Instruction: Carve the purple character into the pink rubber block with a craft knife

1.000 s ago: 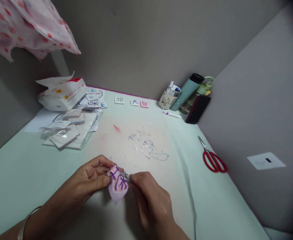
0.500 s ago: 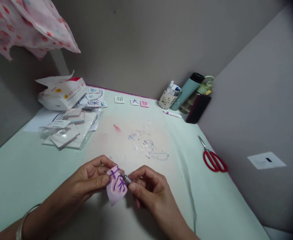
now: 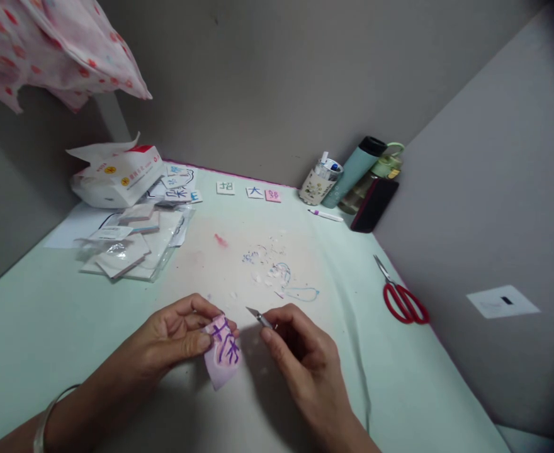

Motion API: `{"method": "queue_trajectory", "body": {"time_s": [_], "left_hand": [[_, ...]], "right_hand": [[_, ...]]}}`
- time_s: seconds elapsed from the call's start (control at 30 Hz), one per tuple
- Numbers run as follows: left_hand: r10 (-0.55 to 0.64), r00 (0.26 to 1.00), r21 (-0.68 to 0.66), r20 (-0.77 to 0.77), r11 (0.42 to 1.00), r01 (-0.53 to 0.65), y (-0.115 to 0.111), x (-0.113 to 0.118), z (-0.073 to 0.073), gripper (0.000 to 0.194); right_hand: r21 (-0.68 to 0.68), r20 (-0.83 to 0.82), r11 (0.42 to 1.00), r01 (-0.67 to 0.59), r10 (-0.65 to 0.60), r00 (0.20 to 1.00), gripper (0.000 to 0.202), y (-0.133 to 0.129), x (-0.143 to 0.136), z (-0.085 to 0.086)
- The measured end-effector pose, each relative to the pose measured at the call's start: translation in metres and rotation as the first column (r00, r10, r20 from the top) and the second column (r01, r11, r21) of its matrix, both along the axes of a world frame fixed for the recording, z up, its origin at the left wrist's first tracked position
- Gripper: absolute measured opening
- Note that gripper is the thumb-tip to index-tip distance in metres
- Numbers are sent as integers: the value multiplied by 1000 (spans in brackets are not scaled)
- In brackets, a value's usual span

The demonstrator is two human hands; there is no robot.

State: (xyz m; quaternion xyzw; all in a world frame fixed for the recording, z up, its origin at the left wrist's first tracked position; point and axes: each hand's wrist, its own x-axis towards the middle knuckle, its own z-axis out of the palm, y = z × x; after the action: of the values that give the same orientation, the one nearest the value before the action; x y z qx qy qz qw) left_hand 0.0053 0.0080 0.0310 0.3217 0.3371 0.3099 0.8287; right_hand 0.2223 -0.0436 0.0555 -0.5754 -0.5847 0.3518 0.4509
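Knife (image 3: 260, 318) withdrawn from pink piece (image 3: 221, 365).
Left hand (image 3: 173, 340) pinches piece, right hand (image 3: 308, 355) grips knife; scissors (image 3: 391, 282) by worktop's (image 3: 447, 390) right edge.

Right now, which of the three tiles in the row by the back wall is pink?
The right-hand tile, nearest the pen cup; the left tile and middle tile are white.

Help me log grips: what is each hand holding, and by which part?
Left hand: pink purple-marked piece, by its upper left edge. Right hand: craft knife, by its silver handle, behind the blade.
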Motion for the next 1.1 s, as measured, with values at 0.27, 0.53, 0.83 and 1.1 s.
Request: {"method": "queue_trajectory", "body": {"time_s": [0.27,0.53,0.83,1.1], "left_hand": [[-124,992,122,20,985,121,0,0,-23,25],[-122,972,203,-201,966,163,-2,1,-18,22],[-107,976,188,-188,972,143,-3,4,-20,26],[-120,986,176,-116,974,139,-2,-4,-24,27]], "right_hand": [[-138,-138,981,-138,119,983,10,0,-8,-4],[-87,16,974,-211,213,977,13,-1,-3,-5],[-59,134,984,-171,177,975,10,-2,-9,-10],[-118,-60,982,-147,141,988,8,1,-5,-6]]}}
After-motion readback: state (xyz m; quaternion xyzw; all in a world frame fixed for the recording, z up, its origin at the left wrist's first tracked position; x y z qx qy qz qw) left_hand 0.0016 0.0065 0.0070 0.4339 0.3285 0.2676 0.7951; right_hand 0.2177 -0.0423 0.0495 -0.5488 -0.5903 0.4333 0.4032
